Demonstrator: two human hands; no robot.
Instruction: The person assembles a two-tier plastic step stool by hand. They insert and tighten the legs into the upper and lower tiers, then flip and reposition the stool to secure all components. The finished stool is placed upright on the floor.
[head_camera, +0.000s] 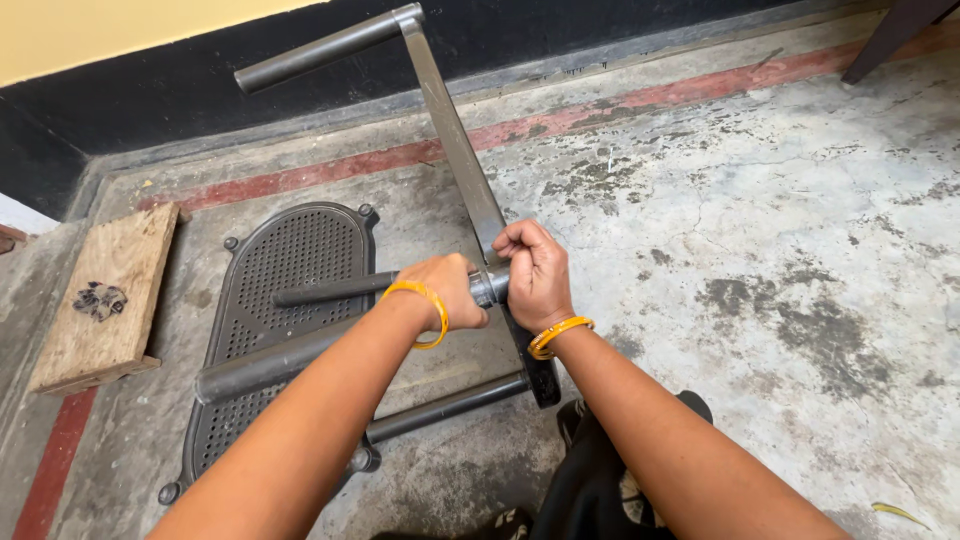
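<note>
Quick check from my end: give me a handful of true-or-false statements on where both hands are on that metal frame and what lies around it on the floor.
1. Both hands grip the frame at the same joint. True: the left hand and right hand close around the horizontal bar where it meets the flat upright arm.
2. The wooden block lies right of the frame. False: the wooden block lies to its left.
3. A perforated metal plate lies under the bars. True.
4. The floor is tiled white. False: the concrete floor is grey and stained.
5. Both wrists are bare. False: each carries a yellow bangle.
</note>
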